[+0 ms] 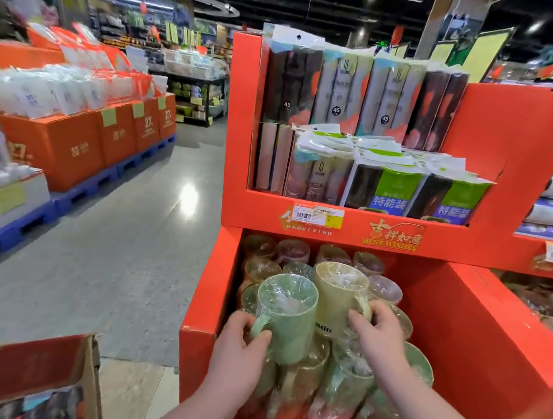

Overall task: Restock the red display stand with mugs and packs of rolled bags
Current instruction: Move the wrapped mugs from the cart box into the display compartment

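The red display stand point(481, 339) fills the right of the head view. Its lower bin holds several plastic-wrapped mugs lying on their sides. My left hand point(240, 350) grips the handle of a green mug point(287, 317) held above the pile. My right hand point(378, 334) holds the handle of a cream mug point(336, 292) just behind and to the right of it. The upper shelf carries packs of rolled bags point(360, 95) standing in two rows, dark and grey ones above, green-labelled ones point(394, 191) in front below.
An open cardboard box point(29, 374) sits at lower left beside the stand. Across a grey aisle floor point(117, 260) are orange cartons point(68, 147) on blue pallets. A second red stand point(546, 309) with wrapped goods adjoins on the right.
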Motion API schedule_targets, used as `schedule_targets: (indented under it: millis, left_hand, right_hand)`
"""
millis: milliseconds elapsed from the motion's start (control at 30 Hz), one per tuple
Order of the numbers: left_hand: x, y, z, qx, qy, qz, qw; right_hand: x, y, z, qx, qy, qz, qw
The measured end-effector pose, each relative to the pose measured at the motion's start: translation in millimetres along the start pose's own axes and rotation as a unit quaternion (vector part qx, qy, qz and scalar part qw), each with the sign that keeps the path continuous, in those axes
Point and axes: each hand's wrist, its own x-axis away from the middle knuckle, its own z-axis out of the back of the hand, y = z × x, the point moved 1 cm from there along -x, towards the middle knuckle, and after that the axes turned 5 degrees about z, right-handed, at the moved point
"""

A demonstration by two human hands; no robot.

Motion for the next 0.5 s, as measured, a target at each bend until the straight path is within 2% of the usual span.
schedule_targets:
  millis: [267, 500]
  left_hand:
    - [-57.3, 17.3, -31.1, -0.014, 0.119, 0.034, 0.992]
    - [-105.3, 26.0, -55.2, 0.026, 0.206, 0.067, 0.976]
  right_hand:
    - [-56.2, 2.4, -13.7, 0.021, -0.066, 0.017, 0.997]
    - [-90.9, 9.5, -27.7, 0.024, -0.088, 0.021, 0.996]
